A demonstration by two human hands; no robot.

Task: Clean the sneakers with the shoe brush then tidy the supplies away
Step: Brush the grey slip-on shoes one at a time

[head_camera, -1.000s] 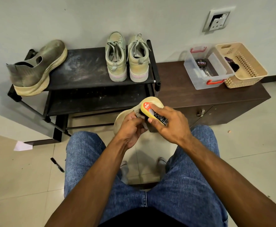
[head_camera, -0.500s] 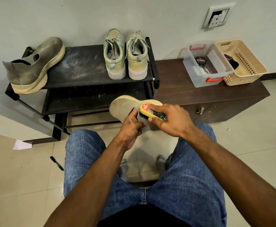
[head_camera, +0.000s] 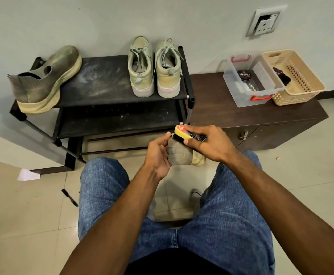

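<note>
Shoe brush, yellow-backed with a red label and black bristles [head_camera: 189, 134], sits in the right hand [head_camera: 211, 144], fingers curled over its top and thumb under the near edge, bristles down on a grey knit sneaker with a cream sole [head_camera: 182, 154]. Left hand [head_camera: 158, 153] cups that sneaker from the left side, fingers wrapped round the knit upper; sneaker is held in the air above the knees, between the two blue-jeaned thighs [head_camera: 221, 225]. Which end of the sneaker faces up is hard to tell, since the hands cover most of it.

Behind the hands: black two-tier metal shoe rack [head_camera: 102, 84], top shelf dusty. On its left end, the matching grey knit sneaker [head_camera: 43, 80], heel overhanging the rack's front-left corner, toe toward the wall. On the right end, a pair of pale green lace-up sneakers with pinkish soles [head_camera: 154, 68], side by side, heels toward the camera.

Right of the rack, touching it, a low dark brown wooden cabinet [head_camera: 231, 116]. On top: a clear plastic box with red handles [head_camera: 249, 82] holding a round black polish tin [head_camera: 243, 74], and just beside it a beige perforated plastic basket [head_camera: 298, 76] with something dark inside.

Wall socket [head_camera: 264, 23] above the cabinet. Small black strip [head_camera: 69, 197] and a white paper scrap [head_camera: 27, 174] on the tiled floor at left.
</note>
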